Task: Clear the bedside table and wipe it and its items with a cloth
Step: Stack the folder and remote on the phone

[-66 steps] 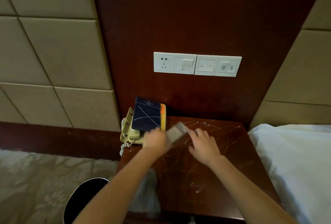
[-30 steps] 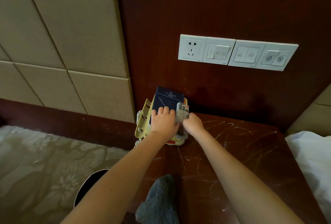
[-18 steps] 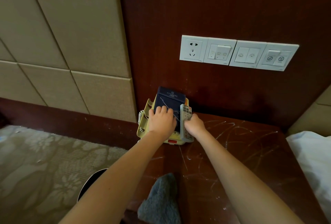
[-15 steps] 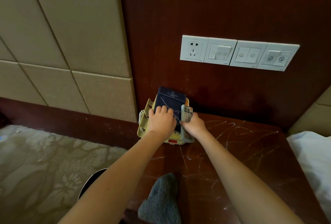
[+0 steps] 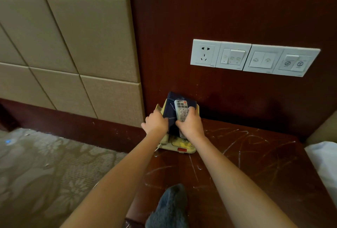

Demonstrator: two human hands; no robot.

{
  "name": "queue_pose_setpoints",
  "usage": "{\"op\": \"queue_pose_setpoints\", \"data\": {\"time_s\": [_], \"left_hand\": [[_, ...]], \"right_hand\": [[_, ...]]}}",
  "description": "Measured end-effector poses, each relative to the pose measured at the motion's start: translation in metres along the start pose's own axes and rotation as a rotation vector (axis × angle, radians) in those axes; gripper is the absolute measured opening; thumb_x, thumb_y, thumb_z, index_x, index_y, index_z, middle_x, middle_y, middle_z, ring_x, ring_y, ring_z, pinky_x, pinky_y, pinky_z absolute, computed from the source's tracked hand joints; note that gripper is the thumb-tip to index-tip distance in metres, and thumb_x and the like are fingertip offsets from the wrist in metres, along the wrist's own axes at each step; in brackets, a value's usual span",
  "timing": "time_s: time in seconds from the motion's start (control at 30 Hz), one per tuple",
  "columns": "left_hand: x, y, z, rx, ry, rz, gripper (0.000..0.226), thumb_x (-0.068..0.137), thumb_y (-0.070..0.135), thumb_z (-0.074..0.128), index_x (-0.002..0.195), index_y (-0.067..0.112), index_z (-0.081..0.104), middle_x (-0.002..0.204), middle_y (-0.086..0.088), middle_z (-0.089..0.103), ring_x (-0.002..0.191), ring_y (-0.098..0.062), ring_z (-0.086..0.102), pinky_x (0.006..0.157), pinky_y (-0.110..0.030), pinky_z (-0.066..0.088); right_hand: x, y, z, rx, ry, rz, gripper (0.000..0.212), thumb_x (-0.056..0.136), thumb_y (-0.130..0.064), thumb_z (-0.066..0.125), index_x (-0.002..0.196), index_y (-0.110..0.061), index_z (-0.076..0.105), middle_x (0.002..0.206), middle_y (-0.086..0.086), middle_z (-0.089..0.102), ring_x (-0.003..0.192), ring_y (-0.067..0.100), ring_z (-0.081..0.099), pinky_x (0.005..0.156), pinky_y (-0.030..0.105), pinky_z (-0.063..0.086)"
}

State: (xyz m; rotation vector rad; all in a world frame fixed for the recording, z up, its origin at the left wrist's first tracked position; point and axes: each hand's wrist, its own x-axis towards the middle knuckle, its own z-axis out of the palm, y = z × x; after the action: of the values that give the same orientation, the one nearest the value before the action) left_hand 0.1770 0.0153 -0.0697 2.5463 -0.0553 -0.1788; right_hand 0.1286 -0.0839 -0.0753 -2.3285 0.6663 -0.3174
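A cream telephone (image 5: 179, 145) sits at the far left corner of the scratched dark wooden bedside table (image 5: 255, 158). A dark blue folder (image 5: 170, 112) lies on top of it. My right hand (image 5: 190, 124) holds a white remote control (image 5: 181, 111) flat against the folder's face. My left hand (image 5: 155, 122) grips the folder's left edge. A grey cloth (image 5: 168, 209) lies at the table's near edge, between my forearms and apart from both hands.
A white socket and switch panel (image 5: 253, 57) is on the wood wall above the table. White bedding (image 5: 322, 164) borders the table's right side. Patterned carpet (image 5: 45, 169) lies to the left. Padded beige wall panels (image 5: 73, 36) fill the upper left.
My right hand has shifted the remote from the folder's right edge onto its front face. My left hand slid to the folder's left edge. The view moved closer.
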Motion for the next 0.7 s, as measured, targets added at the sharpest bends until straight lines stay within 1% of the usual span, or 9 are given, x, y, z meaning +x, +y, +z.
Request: {"op": "queue_pose_setpoints", "data": {"time_s": [0.1, 0.13, 0.2, 0.27, 0.37, 0.47, 0.57, 0.63, 0.7], "left_hand": [[0.007, 0.000, -0.002, -0.203, -0.114, -0.050, 0.029, 0.093, 0.024, 0.056, 0.113, 0.003, 0.059, 0.105, -0.011, 0.063, 0.106, -0.031, 0.057, 0.094, -0.040, 0.044], [0.010, -0.001, -0.005, -0.300, -0.129, -0.074, 0.029, 0.093, 0.021, 0.057, 0.113, 0.000, 0.060, 0.107, -0.013, 0.063, 0.105, -0.031, 0.058, 0.090, -0.038, 0.046], [0.014, -0.006, -0.016, -0.463, -0.109, -0.140, 0.030, 0.093, 0.015, 0.057, 0.115, -0.004, 0.058, 0.114, -0.018, 0.062, 0.107, -0.032, 0.058, 0.084, -0.035, 0.045], [0.017, -0.016, -0.026, -0.544, -0.061, -0.188, 0.029, 0.093, 0.011, 0.056, 0.116, -0.007, 0.056, 0.117, -0.021, 0.060, 0.109, -0.034, 0.057, 0.084, -0.035, 0.044], [0.017, -0.026, -0.034, -0.548, -0.062, -0.220, 0.032, 0.093, 0.011, 0.057, 0.118, -0.008, 0.054, 0.121, -0.022, 0.058, 0.113, -0.035, 0.055, 0.090, -0.036, 0.044], [0.022, -0.031, -0.035, -0.541, -0.091, -0.232, 0.036, 0.093, 0.013, 0.058, 0.121, -0.008, 0.052, 0.123, -0.022, 0.057, 0.114, -0.034, 0.054, 0.090, -0.036, 0.044], [0.025, -0.038, -0.036, -0.518, -0.105, -0.256, 0.040, 0.094, 0.014, 0.057, 0.127, -0.006, 0.048, 0.126, -0.021, 0.055, 0.116, -0.033, 0.053, 0.089, -0.036, 0.044], [0.028, -0.042, -0.034, -0.495, -0.141, -0.252, 0.038, 0.094, 0.013, 0.057, 0.125, -0.007, 0.049, 0.121, -0.020, 0.057, 0.112, -0.032, 0.055, 0.085, -0.034, 0.043], [0.026, -0.041, -0.031, -0.480, -0.188, -0.230, 0.031, 0.094, 0.010, 0.056, 0.118, -0.008, 0.053, 0.108, -0.018, 0.057, 0.100, -0.028, 0.054, 0.081, -0.033, 0.042]], "right_hand": [[0.000, 0.001, -0.004, 0.021, 0.049, 0.079, 0.062, 0.082, -0.025, 0.070, 0.130, -0.008, 0.035, 0.124, 0.015, 0.050, 0.109, 0.033, 0.055, 0.080, 0.038, 0.050], [0.000, 0.002, -0.006, 0.040, 0.066, 0.110, 0.063, 0.082, -0.025, 0.070, 0.131, -0.009, 0.034, 0.125, 0.016, 0.049, 0.108, 0.034, 0.056, 0.080, 0.039, 0.051], [0.001, 0.005, -0.012, 0.057, 0.085, 0.168, 0.065, 0.083, -0.026, 0.069, 0.133, -0.009, 0.031, 0.126, 0.017, 0.046, 0.108, 0.036, 0.056, 0.080, 0.042, 0.053], [0.002, 0.007, -0.014, 0.048, 0.077, 0.213, 0.065, 0.083, -0.026, 0.068, 0.133, -0.009, 0.030, 0.126, 0.018, 0.045, 0.109, 0.037, 0.055, 0.081, 0.043, 0.053], [0.000, 0.005, -0.007, 0.051, 0.039, 0.231, 0.065, 0.084, -0.025, 0.067, 0.134, -0.009, 0.029, 0.127, 0.018, 0.043, 0.109, 0.038, 0.054, 0.083, 0.043, 0.051], [-0.001, 0.002, -0.003, 0.080, 0.017, 0.271, 0.065, 0.084, -0.023, 0.067, 0.135, -0.010, 0.029, 0.128, 0.018, 0.042, 0.111, 0.038, 0.052, 0.085, 0.044, 0.050], [0.004, 0.004, -0.005, 0.109, 0.039, 0.251, 0.055, 0.087, -0.019, 0.064, 0.132, -0.007, 0.033, 0.126, 0.018, 0.047, 0.109, 0.036, 0.054, 0.083, 0.043, 0.051], [0.007, 0.003, -0.005, 0.125, 0.026, 0.195, 0.047, 0.090, -0.014, 0.059, 0.132, -0.006, 0.038, 0.124, 0.016, 0.051, 0.108, 0.032, 0.056, 0.076, 0.035, 0.048], [0.007, 0.002, -0.003, 0.145, 0.008, 0.173, 0.042, 0.092, -0.006, 0.050, 0.133, -0.007, 0.039, 0.123, 0.015, 0.054, 0.108, 0.030, 0.056, 0.071, 0.031, 0.043]]}}
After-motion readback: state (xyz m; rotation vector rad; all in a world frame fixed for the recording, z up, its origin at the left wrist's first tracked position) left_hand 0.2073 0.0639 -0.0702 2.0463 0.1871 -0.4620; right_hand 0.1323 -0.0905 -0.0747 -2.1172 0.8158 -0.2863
